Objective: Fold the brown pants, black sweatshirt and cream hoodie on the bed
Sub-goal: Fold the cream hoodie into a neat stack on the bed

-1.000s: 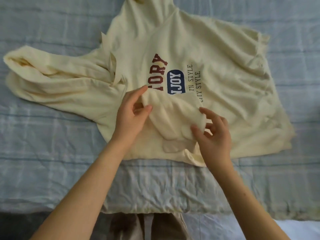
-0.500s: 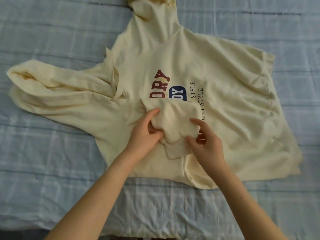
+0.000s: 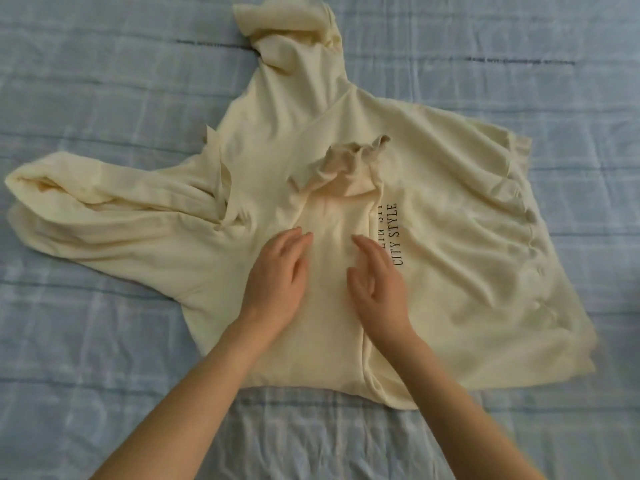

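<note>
Closest to me, both arms come in from the near edge. The left hand [image 3: 277, 278] and right hand [image 3: 379, 282] are spread, fingers straight, gripping nothing. They lie side by side on the folded sleeve [image 3: 334, 233], though it's a bit blurry, so I can't swear the palms are pressing. That sleeve runs near-to-far across the chest of the cream hoodie [image 3: 460, 216], with its crumpled cuff [image 3: 349, 161] just past the fingertips. The hoodie lies sideways on the bed [image 3: 86, 341], hood [image 3: 69, 202] to the left and ribbed hem [image 3: 519, 174] to the right. My guess is the other sleeve [image 3: 294, 81] goes next. It sticks straight out far of the hands, and the left hand is more in line with it. The folded sleeve covers most of the print [image 3: 394, 233], so only "CITY STYLE" reads. No pants or black sweatshirt in view.
</note>
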The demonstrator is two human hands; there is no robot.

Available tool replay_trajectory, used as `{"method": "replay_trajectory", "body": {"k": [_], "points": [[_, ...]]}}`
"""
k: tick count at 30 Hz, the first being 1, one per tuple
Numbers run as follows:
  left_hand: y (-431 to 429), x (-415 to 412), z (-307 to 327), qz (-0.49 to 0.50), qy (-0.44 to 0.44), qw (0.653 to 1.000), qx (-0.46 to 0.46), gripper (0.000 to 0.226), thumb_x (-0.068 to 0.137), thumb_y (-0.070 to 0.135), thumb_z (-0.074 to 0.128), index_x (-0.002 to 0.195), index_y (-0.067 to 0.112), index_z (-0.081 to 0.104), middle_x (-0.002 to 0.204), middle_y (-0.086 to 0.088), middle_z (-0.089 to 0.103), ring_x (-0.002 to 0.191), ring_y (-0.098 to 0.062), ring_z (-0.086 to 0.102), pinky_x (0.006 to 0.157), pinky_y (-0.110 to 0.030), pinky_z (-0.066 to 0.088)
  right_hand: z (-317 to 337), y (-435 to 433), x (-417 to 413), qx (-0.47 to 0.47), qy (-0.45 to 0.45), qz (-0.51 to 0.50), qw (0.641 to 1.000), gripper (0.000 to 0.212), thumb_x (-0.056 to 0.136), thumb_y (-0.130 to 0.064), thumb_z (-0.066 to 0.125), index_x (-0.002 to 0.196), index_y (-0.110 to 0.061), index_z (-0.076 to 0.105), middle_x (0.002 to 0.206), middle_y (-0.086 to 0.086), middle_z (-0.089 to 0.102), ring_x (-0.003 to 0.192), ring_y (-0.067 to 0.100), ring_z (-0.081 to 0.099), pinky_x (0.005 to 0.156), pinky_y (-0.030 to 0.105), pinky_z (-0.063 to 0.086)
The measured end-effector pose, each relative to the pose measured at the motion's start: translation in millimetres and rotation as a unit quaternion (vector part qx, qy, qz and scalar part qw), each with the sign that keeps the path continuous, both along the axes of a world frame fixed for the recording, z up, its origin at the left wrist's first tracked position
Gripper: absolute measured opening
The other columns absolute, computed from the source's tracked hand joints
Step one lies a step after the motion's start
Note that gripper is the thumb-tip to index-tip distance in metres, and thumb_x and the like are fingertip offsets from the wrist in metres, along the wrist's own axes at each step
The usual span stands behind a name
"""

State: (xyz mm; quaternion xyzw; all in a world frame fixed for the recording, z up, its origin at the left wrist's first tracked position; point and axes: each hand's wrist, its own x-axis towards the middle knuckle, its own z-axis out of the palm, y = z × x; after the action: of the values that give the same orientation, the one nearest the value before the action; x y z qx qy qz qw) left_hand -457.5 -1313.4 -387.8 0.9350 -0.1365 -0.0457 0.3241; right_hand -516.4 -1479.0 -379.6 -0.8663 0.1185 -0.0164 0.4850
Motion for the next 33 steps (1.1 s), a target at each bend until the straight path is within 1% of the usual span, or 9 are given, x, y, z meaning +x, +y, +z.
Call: {"method": "replay_trajectory", "body": {"k": [3, 6, 11, 14, 17, 21, 25, 29, 33], "points": [[-3.4, 14.1, -22.2, -0.09, -0.031, 0.981, 0.169, 0.054, 0.1, 0.03, 0.045, 0.152, 0.023, 0.032, 0.16, -0.009, 0.025, 0.149, -0.029, 0.018, 0.121, -0.045, 0.016, -29.5, 5.5, -2.2, -0.233, 0.021, 0.114, 0.966, 0.055, 0.101, -0.029, 0.045, 0.155, -0.022, 0.033, 0.162, 0.003, 0.03, 0.152, 0.022, 0.019, 0.124, 0.037, 0.011], [-3.3, 36.4, -31.7, -0.106, -0.04, 0.97, 0.216, 0.054, 0.101, 0.041, 0.039, 0.153, 0.031, 0.027, 0.162, -0.008, 0.02, 0.149, -0.032, 0.016, 0.121, -0.046, 0.011, -42.6, 6.0, 0.1, -0.302, 0.032, 0.113, 0.946, 0.055, 0.103, -0.034, 0.039, 0.157, -0.024, 0.029, 0.164, 0.0, 0.025, 0.153, 0.021, 0.016, 0.124, 0.038, 0.008], [14.6, 13.8, -35.4, -0.116, -0.076, 0.962, 0.235, 0.057, 0.099, 0.043, 0.027, 0.153, 0.025, 0.03, 0.16, -0.007, 0.027, 0.149, -0.027, 0.022, 0.12, -0.047, 0.012, -42.3, 11.8, -5.0, -0.328, 0.052, 0.097, 0.938, 0.058, 0.101, -0.04, 0.028, 0.157, -0.026, 0.027, 0.164, -0.003, 0.024, 0.153, 0.018, 0.015, 0.124, 0.044, 0.012], [23.6, 3.6, -39.4, -0.118, -0.054, 0.961, 0.245, 0.058, 0.1, 0.045, 0.024, 0.154, 0.024, 0.026, 0.162, -0.005, 0.022, 0.15, -0.023, 0.017, 0.121, -0.047, 0.011, -38.4, 14.0, -4.2, -0.342, 0.07, 0.106, 0.931, 0.059, 0.1, -0.041, 0.024, 0.157, -0.027, 0.025, 0.165, -0.003, 0.022, 0.154, 0.019, 0.013, 0.124, 0.042, 0.006], [18.5, 8.9, -33.1, -0.112, -0.057, 0.968, 0.219, 0.056, 0.1, 0.042, 0.026, 0.152, 0.025, 0.032, 0.16, -0.005, 0.027, 0.149, -0.024, 0.02, 0.12, -0.048, 0.013, -27.0, 13.3, 5.4, -0.331, 0.053, 0.09, 0.938, 0.058, 0.1, -0.041, 0.024, 0.157, -0.026, 0.029, 0.164, -0.002, 0.025, 0.153, 0.02, 0.014, 0.123, 0.041, 0.003], [11.7, 40.0, -21.0, -0.116, -0.118, 0.968, 0.187, 0.056, 0.099, 0.039, 0.029, 0.152, 0.02, 0.034, 0.159, -0.003, 0.029, 0.148, -0.023, 0.023, 0.121, -0.047, 0.013, -11.1, 0.9, 50.0, -0.321, 0.014, 0.089, 0.943, 0.054, 0.104, -0.032, 0.032, 0.158, -0.023, 0.025, 0.164, 0.001, 0.023, 0.154, 0.022, 0.01, 0.125, 0.04, 0.005], [-8.2, 94.8, -12.3, -0.119, -0.122, 0.967, 0.189, 0.057, 0.099, 0.038, 0.026, 0.151, 0.017, 0.034, 0.159, -0.003, 0.029, 0.148, -0.022, 0.025, 0.121, -0.047, 0.014, -6.6, -6.3, 113.4, -0.346, 0.006, 0.103, 0.933, 0.056, 0.106, -0.03, 0.03, 0.159, -0.022, 0.016, 0.166, 0.001, 0.014, 0.155, 0.022, 0.002, 0.125, 0.042, 0.002], [-2.9, 137.3, -40.0, -0.129, -0.089, 0.963, 0.217, 0.06, 0.099, 0.044, 0.02, 0.155, 0.022, 0.022, 0.161, 0.001, 0.023, 0.149, -0.021, 0.021, 0.122, -0.045, 0.012, -23.2, -17.9, 174.3, -0.359, -0.009, 0.11, 0.927, 0.056, 0.105, -0.031, 0.034, 0.159, -0.024, 0.021, 0.165, 0.001, 0.021, 0.154, 0.024, 0.01, 0.124, 0.041, 0.005], [0.3, 144.4, -57.3, -0.111, -0.078, 0.967, 0.213, 0.061, 0.097, 0.045, 0.029, 0.154, 0.023, 0.026, 0.16, 0.001, 0.028, 0.147, -0.022, 0.027, 0.119, -0.048, 0.02, -51.2, -27.6, 187.4, -0.358, 0.016, 0.096, 0.929, 0.057, 0.101, -0.036, 0.034, 0.157, -0.035, 0.021, 0.163, -0.004, 0.028, 0.153, 0.021, 0.016, 0.123, 0.041, 0.013]]}}
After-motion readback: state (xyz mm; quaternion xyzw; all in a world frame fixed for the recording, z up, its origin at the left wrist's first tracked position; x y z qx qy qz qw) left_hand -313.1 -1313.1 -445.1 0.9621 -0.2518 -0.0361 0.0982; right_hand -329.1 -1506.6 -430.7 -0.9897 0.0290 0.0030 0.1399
